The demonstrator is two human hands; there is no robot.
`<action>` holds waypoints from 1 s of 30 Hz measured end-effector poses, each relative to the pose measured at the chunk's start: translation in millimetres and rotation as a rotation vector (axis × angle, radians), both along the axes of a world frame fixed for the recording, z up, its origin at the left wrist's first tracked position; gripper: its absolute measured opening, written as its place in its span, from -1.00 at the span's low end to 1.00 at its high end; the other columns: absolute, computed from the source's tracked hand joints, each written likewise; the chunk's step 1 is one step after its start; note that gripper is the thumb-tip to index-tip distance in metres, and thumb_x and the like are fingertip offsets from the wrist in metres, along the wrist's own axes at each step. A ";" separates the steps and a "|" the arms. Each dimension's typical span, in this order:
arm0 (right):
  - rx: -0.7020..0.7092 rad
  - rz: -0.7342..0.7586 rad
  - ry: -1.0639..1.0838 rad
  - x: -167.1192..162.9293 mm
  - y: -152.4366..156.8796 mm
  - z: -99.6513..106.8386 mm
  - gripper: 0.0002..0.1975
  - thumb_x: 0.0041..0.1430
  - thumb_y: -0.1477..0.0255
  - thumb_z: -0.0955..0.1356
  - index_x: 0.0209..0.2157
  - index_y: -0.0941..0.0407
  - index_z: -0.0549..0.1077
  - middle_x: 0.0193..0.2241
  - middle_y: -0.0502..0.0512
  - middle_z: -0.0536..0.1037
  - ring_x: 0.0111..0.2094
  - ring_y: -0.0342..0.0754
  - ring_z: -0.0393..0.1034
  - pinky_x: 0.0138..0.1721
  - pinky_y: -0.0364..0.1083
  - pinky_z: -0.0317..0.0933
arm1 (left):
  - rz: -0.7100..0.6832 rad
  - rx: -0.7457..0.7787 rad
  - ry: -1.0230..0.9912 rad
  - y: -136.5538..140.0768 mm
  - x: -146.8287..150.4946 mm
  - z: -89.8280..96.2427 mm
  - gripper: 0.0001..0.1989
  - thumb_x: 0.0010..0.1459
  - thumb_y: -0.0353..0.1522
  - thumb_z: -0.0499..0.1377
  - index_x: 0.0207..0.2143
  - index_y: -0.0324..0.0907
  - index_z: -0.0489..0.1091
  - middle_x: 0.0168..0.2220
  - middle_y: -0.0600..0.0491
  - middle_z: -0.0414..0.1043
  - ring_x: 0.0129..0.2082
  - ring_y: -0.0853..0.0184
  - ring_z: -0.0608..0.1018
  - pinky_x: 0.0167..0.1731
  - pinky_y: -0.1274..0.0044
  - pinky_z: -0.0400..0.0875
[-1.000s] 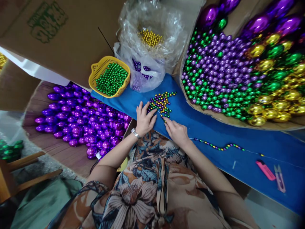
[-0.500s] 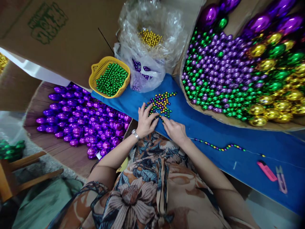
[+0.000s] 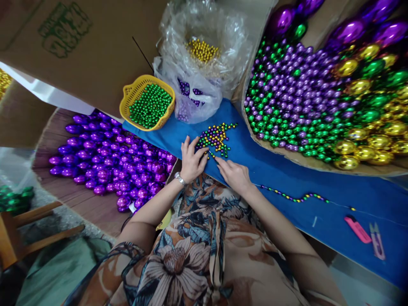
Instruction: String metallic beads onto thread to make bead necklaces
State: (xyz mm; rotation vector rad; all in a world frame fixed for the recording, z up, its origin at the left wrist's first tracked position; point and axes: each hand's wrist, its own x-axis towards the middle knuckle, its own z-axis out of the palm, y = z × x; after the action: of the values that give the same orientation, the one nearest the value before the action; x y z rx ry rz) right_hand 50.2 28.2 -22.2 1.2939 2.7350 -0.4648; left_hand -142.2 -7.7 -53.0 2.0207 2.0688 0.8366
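Note:
My right hand [image 3: 234,173] is closed in a pinch on a thin needle [image 3: 209,152], whose tip points toward a small pile of beads [image 3: 216,138]. A few beads sit on the needle just ahead of my fingertips. Purple, green and gold are mixed in the pile. At its left edge, my left hand [image 3: 194,161], with a metal watch [image 3: 180,178] on the wrist, has its fingers apart and nothing visible in them. From behind my right wrist runs a bead string [image 3: 298,199] along the blue cloth [image 3: 274,170], its thread trailing right.
Beyond the pile stand a yellow basket [image 3: 125,106] of green beads and a clear plastic bag [image 3: 229,46] with gold and purple beads. Cardboard boxes of shiny beads flank both sides. A pink highlighter [image 3: 357,228] and thread snips [image 3: 377,241] lie at right.
My left hand has drawn slightly left, and its thumb and forefinger have moved off the needle. The needle tip now shows more clearly. My right hand stays nearly in place.

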 end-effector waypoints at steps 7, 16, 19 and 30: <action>0.053 -0.017 -0.002 -3.1 -2.5 -7.8 -0.49 0.40 0.14 0.05 0.26 -0.06 0.23 -0.19 0.13 0.48 -0.39 -0.17 0.39 -0.46 -0.20 0.09 | -0.065 -0.024 -0.027 -4.5 3.9 4.3 -0.73 0.26 -0.22 0.08 -0.07 -0.06 0.46 0.25 -0.04 0.18 0.37 0.02 -0.03 0.26 0.01 -0.05; 0.134 0.019 0.284 23.4 -9.2 -17.9 -0.59 0.39 0.24 0.17 0.15 0.00 0.40 -0.26 0.08 0.44 -0.36 -0.24 0.37 -0.36 -0.26 0.21 | -0.010 -0.018 -0.077 -15.1 -5.8 11.2 -0.76 0.28 -0.26 0.04 -0.11 -0.11 0.43 0.19 -0.05 0.27 0.35 0.10 0.06 0.28 0.06 0.03; 0.153 0.077 0.313 32.2 -14.2 -16.7 -0.61 0.38 0.26 0.19 0.11 0.03 0.43 -0.28 0.08 0.44 -0.40 -0.24 0.36 -0.39 -0.26 0.20 | -0.034 0.007 -0.052 -20.1 -5.2 9.2 -0.77 0.27 -0.28 0.06 -0.11 -0.10 0.45 0.18 -0.05 0.27 0.35 0.09 0.06 0.28 0.04 0.01; 0.105 0.082 0.219 27.3 -22.4 -13.5 -0.60 0.39 0.24 0.15 0.09 0.01 0.45 -0.29 0.09 0.45 -0.44 -0.25 0.33 -0.48 -0.24 0.12 | -0.054 -0.004 -0.007 -24.3 -2.6 0.6 -0.77 0.24 -0.28 0.11 -0.11 0.01 0.50 0.22 -0.02 0.22 0.36 0.03 0.00 0.24 -0.03 -0.02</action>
State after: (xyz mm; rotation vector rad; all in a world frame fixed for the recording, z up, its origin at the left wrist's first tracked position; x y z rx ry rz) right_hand 77.5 5.8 -35.7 1.2133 3.0177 -0.4894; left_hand -144.9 -32.0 -52.4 2.0589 2.0014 0.8279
